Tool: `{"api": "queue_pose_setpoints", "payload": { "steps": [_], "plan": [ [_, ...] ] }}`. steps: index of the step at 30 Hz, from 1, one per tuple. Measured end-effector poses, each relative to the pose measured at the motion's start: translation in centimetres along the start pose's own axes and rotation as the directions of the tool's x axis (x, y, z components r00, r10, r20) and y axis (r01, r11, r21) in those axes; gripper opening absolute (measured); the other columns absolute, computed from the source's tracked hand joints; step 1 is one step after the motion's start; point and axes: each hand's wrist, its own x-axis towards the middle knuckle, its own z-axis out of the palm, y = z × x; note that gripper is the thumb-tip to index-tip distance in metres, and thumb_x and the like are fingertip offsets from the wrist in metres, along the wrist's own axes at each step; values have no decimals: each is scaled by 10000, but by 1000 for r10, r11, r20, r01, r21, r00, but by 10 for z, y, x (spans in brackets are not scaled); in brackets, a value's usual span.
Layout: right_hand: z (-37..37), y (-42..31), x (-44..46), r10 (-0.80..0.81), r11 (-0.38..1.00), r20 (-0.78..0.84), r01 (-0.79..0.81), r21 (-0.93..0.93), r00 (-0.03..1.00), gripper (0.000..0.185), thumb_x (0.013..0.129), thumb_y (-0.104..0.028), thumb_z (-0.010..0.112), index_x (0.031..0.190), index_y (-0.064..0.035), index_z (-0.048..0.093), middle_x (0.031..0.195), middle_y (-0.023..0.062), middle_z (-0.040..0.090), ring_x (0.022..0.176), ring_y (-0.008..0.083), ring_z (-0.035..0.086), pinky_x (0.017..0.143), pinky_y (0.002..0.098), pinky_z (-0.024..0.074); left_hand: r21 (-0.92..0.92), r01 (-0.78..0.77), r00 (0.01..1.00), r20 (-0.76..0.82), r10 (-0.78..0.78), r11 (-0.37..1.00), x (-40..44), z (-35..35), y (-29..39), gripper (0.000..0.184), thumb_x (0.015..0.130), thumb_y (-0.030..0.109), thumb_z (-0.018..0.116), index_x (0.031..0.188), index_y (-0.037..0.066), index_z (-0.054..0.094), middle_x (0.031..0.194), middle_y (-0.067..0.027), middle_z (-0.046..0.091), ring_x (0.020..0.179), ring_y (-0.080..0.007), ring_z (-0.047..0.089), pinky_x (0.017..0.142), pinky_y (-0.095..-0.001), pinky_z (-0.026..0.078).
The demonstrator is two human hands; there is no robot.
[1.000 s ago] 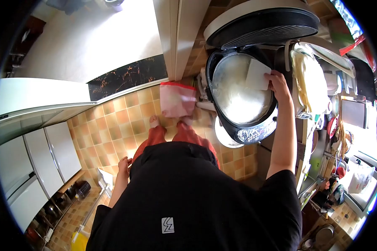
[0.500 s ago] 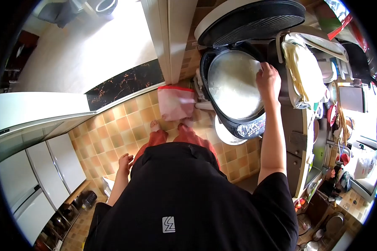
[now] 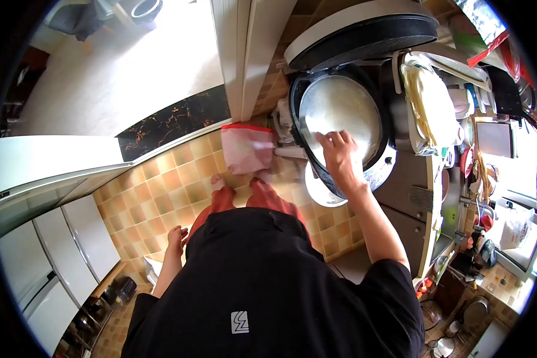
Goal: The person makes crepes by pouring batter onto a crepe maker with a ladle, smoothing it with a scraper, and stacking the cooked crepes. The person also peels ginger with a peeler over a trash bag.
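An electric griddle (image 3: pixel 379 173) with a black body stands at the right, its round lid (image 3: pixel 364 45) tipped back. A thin, pale, round crepe (image 3: pixel 334 107) covers the griddle plate. My right hand (image 3: pixel 342 156) is over the near part of the crepe. Its fingers are bent and drawn together, and whether they grip the crepe's surface cannot be made out. My left hand (image 3: pixel 176 240) hangs by my leg with loosely curled fingers and nothing visible in it. To the right of the griddle, a stack of pale yellow crepes (image 3: pixel 428 106) lies on a plate.
A white bowl (image 3: pixel 323 190) is partly under the griddle's near left side. A pink bag with a red edge (image 3: pixel 247 149) stands on the tiled floor by my feet. Grey drawers (image 3: pixel 403 197) are at the right, white cabinets (image 3: pixel 89 232) at the left.
My right hand has moved from the crepe's right edge to the left and nearer to me, over its near part. My left hand hangs about where it was.
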Motion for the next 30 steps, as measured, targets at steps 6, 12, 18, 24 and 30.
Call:
{"api": "queue_pose_setpoints", "payload": {
  "steps": [6,12,18,24,30],
  "plan": [
    [-6,61,14,-44,981,-209,3,-194,977,333,813,-48,590,1113,-166,675,973,39,659,883,224,606,764,372,496,5,7,999,43,-8,1000,6,7,2,518,896,109,444,1404,25,387,1205,-162,604,1142,-262,568,828,-389,496],
    [18,120,36,-213,965,-226,167,-204,951,347,766,-47,629,1095,-151,670,1016,50,659,955,228,618,791,371,505,-13,-45,999,11,46,999,-22,15,29,529,888,93,466,1404,17,377,1216,-173,598,1155,-290,563,866,-410,510],
    [24,136,9,-169,977,-187,140,-158,968,358,763,-69,572,1093,-168,669,1045,57,652,989,239,616,821,380,505,41,-10,1000,-18,11,999,-26,12,32,538,877,87,467,1402,15,377,1219,-174,599,1147,-286,570,868,-412,504],
    [9,101,-45,70,994,-110,-79,-79,991,330,749,-1,610,1040,-139,682,985,70,659,898,270,623,761,391,525,54,-8,1000,23,7,998,-10,3,24,560,860,99,456,1409,21,376,1198,-158,617,1119,-259,589,857,-413,484],
    [-22,24,-60,125,991,-3,-125,-46,992,250,793,-38,612,1021,-119,675,912,54,654,851,241,620,726,375,527,32,12,999,30,-13,999,-4,4,23,546,884,121,446,1417,30,375,1230,-158,598,1141,-268,573,846,-398,480]
  ]
}}
